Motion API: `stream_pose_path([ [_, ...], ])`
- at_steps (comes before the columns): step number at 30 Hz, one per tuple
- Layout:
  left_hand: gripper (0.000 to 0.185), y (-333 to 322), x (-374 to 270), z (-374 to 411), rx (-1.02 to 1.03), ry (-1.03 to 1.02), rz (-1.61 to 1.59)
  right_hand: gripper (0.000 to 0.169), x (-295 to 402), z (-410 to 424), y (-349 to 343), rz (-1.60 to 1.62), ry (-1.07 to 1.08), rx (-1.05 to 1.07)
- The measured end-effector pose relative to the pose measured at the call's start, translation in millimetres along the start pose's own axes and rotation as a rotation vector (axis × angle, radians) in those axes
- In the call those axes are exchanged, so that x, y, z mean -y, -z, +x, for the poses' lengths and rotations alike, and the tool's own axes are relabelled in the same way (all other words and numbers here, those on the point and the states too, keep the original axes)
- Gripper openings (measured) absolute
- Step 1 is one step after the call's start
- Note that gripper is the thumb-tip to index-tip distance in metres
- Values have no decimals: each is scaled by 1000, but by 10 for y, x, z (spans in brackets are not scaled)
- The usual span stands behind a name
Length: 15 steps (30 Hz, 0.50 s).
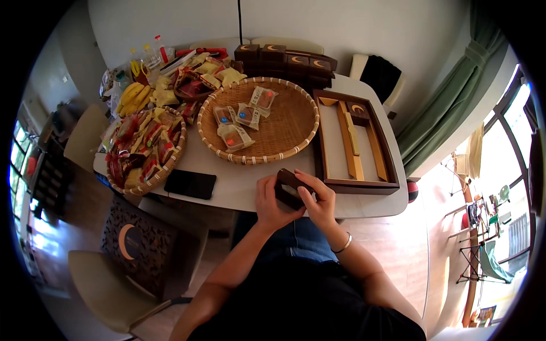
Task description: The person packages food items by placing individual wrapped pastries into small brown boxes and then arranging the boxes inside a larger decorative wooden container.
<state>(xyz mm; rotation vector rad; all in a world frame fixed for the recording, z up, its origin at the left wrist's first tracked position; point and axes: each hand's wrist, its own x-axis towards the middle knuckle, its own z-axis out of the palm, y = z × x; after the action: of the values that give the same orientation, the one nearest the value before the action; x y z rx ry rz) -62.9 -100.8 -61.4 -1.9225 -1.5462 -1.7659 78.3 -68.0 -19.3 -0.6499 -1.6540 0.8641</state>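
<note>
Between my two hands is a small dark brown box, tilted above the table's front edge. My left hand grips its left side and underside. The fingers of my right hand lie on its top and right side. Part of the box is hidden by my fingers. Beyond it, a round woven bamboo tray holds several clear-wrapped pastries. To the right lies a large brown gift box with gold-coloured dividers. One small moon-marked box sits in its upper right compartment.
A black phone lies left of my hands. A basket of wrapped snacks, bananas and plastic bottles crowd the left. Small brown boxes are stacked at the back. A patterned lid rests on a chair.
</note>
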Motion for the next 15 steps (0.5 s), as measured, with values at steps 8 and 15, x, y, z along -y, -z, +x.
stream_pose_path([
  [8,108,29,-35,18,-53,36,-61,20,-6,-43,-104,-209,130,-47],
  [15,90,8,23,2,-75,-79,9,18,-19,-15,-137,-379,288,-38],
])
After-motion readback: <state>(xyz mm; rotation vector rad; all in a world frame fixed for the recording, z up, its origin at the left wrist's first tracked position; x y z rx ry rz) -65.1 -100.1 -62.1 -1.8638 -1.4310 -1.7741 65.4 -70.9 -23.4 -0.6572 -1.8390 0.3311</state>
